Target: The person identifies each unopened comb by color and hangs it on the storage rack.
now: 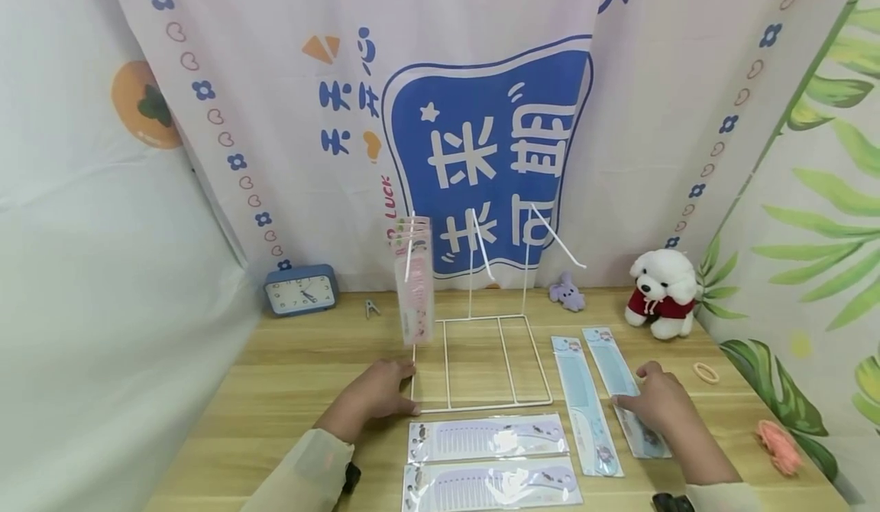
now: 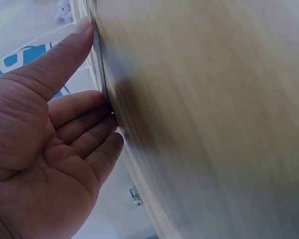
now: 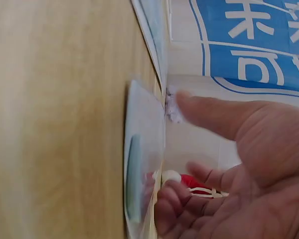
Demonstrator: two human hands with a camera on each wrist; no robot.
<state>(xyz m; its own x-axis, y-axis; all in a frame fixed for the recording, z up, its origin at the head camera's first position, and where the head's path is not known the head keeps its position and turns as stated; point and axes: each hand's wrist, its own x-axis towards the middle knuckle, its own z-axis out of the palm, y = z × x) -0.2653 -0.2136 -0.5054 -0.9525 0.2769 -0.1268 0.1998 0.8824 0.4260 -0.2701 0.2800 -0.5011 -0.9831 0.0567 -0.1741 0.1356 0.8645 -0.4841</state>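
Resting on table: R hand (image 1: 656, 399) touching pale-blue packaged comb (image 1: 624, 390), flat.

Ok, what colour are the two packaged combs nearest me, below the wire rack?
Pale purple, the two packaged combs lying side by side on the wooden table; the head view shows them best.

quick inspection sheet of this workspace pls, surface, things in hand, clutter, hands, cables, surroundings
surface: wooden table, light grain, bare patches clean.
job's things: white wire rack upright, pink comb packs hanging on its left hook; two blue comb packs right of the rack, two purple comb packs in front of it.
clutter: blue clock, small clip, purple toy, plush dog, hair tie, orange scrunchie.
grippers: left hand touches the rack's base corner; right hand has its fingers on the right-hand blue comb pack.
cables: nothing seen.
surroundings: printed cloth backdrop, leaf-print curtain.
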